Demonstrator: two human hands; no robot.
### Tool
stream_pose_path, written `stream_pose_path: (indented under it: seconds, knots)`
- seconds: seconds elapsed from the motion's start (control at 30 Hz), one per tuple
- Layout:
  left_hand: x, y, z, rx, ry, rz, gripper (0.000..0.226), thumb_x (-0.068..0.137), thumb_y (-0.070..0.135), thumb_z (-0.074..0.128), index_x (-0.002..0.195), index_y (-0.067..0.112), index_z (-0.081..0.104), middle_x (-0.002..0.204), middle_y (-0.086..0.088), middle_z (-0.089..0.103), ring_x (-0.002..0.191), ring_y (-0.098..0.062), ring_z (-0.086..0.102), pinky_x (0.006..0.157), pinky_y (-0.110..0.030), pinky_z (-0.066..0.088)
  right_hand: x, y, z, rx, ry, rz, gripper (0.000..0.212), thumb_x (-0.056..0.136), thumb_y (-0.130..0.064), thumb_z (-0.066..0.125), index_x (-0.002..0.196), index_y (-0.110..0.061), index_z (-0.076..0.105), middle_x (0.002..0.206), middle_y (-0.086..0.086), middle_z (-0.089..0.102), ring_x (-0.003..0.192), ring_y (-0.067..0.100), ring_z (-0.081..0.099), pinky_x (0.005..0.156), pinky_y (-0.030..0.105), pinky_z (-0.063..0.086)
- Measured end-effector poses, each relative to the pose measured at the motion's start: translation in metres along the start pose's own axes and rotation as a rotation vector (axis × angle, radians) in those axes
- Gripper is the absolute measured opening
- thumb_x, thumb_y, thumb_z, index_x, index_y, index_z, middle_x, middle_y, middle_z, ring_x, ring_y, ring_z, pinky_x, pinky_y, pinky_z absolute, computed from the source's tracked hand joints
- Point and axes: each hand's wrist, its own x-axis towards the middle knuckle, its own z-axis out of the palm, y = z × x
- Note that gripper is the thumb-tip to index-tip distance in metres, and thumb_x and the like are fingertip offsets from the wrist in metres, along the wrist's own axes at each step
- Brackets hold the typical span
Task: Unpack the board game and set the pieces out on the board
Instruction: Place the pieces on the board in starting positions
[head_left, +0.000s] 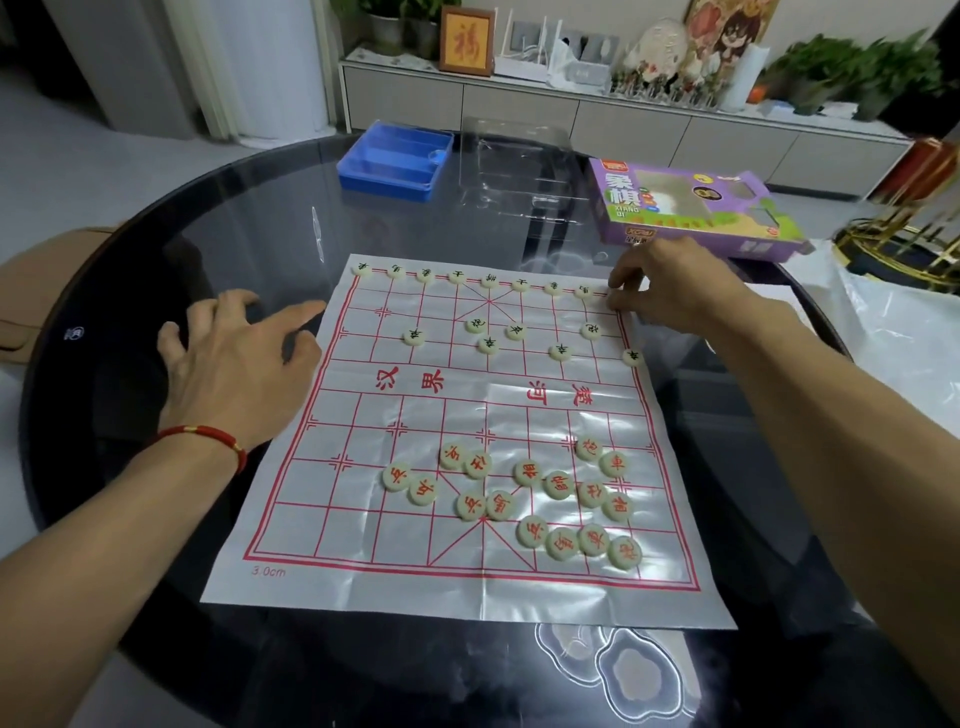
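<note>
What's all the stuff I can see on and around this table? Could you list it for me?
board sheet: one, silver with red grid, mid table
green-lettered pieces: about fifteen, pale, far half of the sheet
red-lettered pieces: about sixteen, pale, loose on the near half
blue tray: one, far left
clear plastic insert: one, beside the tray
game box: one, purple and green, far right
table: one, round dark glass
sideboard: one, pale, behind, with plants and frames
left hand: red string on wrist, fingers spread by the sheet's left edge
right hand: fingertips at the sheet's far right corner
</note>
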Motion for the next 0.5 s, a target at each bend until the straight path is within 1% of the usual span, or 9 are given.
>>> stream_pose_path:
  seconds: [0.13,0.27,0.37,0.5]
  knots:
    - [-0.0002,-0.0002,0.0015,0.019,0.004,-0.002,0.041,0.102,0.039,0.041,0.141,0.037,0.052,0.144,-0.020,0.039,0.138,-0.042,0.029,0.115,-0.065,0.018,0.0009,0.0024,0.0008,0.023,-0.018,-0.033,0.024,0.091,-0.020,0.075,0.114,-0.016,0.072,0.108,0.007,0.073,0.085,0.023,0.069,0.074,0.036,0.060]
    - [-0.0008,0.0006,0.0006,0.021,0.008,-0.005,0.040,0.102,0.039,0.042,0.141,0.037,0.052,0.144,-0.019,0.039,0.138,-0.042,0.029,0.115,-0.065,0.018,0.0011,0.0025,-0.0014,0.034,-0.033,-0.052,0.036,0.089,-0.011,0.076,0.124,-0.013,0.068,0.116,0.006,0.071,0.090,0.022,0.067,0.075,0.035,0.059]
    - [-0.0015,0.0019,0.0000,0.015,0.010,0.000,0.039,0.103,0.038,0.042,0.140,0.038,0.052,0.144,-0.020,0.039,0.137,-0.042,0.029,0.115,-0.064,0.018,0.0022,0.0048,-0.0058,0.022,-0.039,-0.073,0.039,0.088,-0.010,0.077,0.125,-0.012,0.068,0.120,0.007,0.070,0.091,0.020,0.063,0.075,0.033,0.056]
    - [-0.0014,0.0019,-0.0004,0.022,0.011,-0.008,0.039,0.103,0.038,0.042,0.140,0.036,0.053,0.145,-0.020,0.039,0.138,-0.043,0.029,0.115,-0.064,0.018,0.0028,0.0088,-0.0042,0.016,-0.028,-0.078,0.032,0.090,-0.011,0.075,0.121,-0.010,0.070,0.117,0.009,0.072,0.093,0.021,0.064,0.078,0.032,0.055]
